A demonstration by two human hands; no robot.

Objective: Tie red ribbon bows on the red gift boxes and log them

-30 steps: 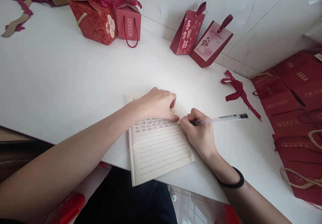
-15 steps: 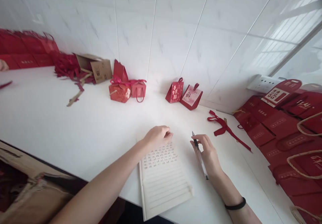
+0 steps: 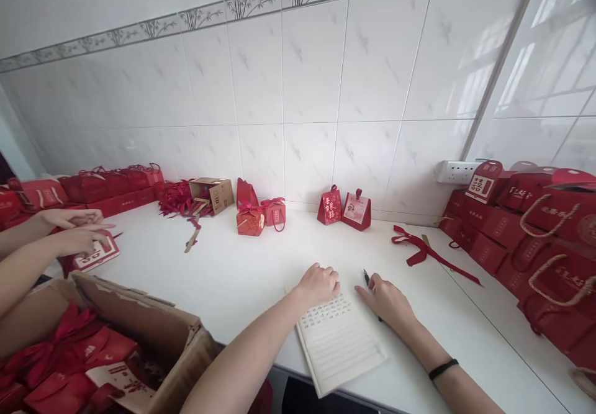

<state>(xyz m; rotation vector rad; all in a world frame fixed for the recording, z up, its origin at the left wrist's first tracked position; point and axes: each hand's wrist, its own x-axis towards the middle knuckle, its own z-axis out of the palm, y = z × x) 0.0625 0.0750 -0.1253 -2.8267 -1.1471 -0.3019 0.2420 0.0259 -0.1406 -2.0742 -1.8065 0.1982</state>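
Note:
My left hand (image 3: pixel 319 285) lies with curled fingers on the upper part of a lined notebook (image 3: pixel 342 358), covering some of its handwritten rows. Nothing shows in that hand. The notebook sits open and slightly tilted at the table's front edge, its lower lines blank. To its right, my right hand (image 3: pixel 387 299) is turned down on the white table, closed around a pen (image 3: pixel 367 275). The pen's dark tip points away from me, and most of its barrel is hidden under the hand. A black band (image 3: pixel 443 369) circles my right wrist.
Red gift boxes (image 3: pixel 500 234) are stacked at right below a socket (image 3: pixel 456 171). Red ribbon (image 3: pixel 421 249) lies nearby. Small gift boxes (image 3: pixel 251 220) stand along the wall. At left, a co-worker's hands (image 3: pixel 79 231) touch a red box beside a filled cardboard carton (image 3: pixel 186 352).
The view has lifted and swung left, bringing the carton and co-worker's hands into sight. My right hand has turned from holding the pen up to resting palm-down over it.

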